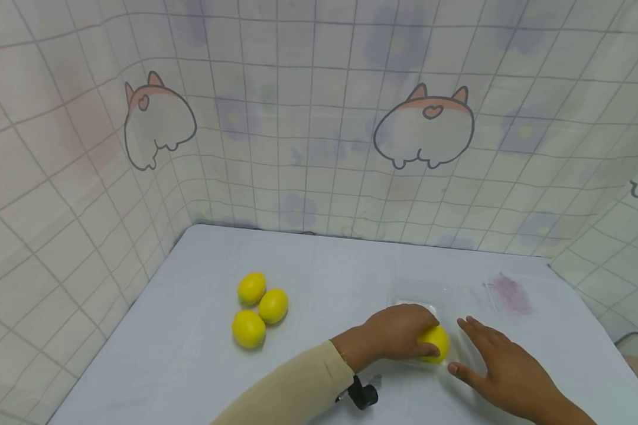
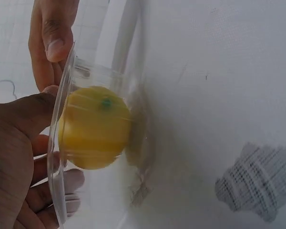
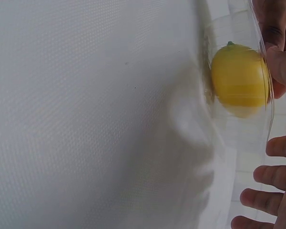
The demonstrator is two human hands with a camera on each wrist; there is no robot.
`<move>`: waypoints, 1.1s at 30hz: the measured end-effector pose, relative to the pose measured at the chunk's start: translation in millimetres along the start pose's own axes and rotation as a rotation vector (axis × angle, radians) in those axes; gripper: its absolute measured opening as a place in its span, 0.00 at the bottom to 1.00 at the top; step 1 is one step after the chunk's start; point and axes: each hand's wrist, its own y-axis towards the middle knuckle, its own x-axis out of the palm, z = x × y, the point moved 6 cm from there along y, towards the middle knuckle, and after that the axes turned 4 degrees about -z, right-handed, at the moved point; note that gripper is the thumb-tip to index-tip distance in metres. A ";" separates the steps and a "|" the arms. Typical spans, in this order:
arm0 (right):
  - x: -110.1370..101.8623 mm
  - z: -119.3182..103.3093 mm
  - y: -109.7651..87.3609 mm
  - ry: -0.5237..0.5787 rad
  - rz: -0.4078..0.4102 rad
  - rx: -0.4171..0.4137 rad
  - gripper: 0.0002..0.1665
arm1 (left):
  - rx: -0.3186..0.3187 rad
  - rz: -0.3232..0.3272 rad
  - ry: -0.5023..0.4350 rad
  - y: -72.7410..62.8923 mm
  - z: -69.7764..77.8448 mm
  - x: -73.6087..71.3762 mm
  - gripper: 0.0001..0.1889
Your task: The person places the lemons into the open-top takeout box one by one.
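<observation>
Three yellow lemons (image 1: 259, 310) sit close together in a loose cluster on the left part of a pale desk (image 1: 329, 271). A fourth lemon (image 1: 440, 342) is well apart from them, toward the right, inside a clear plastic container (image 3: 238, 31) with a thin, see-through rim. Both wrist views show this lemon through the container's transparent wall, a small green spot at its tip.

The person's left hand (image 1: 401, 332) reaches across from a beige sleeve (image 1: 292, 386) and holds the fourth lemon from above, thumb on the near side and bent fingers on the far side. A small black device (image 1: 363, 394) shows at that wrist. The right hand (image 1: 510, 369) is just beside the container, on its right, spread wide with the thumb apart from the fingers and pointing toward the lemon; its grasp is empty.

Farther back on the right of the desk lies a see-through item with a pinkish patch (image 1: 510, 294), too faint to identify. Around the desk hangs a pale, grid-patterned covering (image 1: 319, 130), printed with soft purple flowers and rounded cartoon animals with pointed ears, seen from behind.
</observation>
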 end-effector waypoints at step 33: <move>1.2 -0.5 1.0 -0.016 -0.047 0.042 0.57 | -0.039 0.147 -0.199 -102.2 -74.3 -48.7 0.29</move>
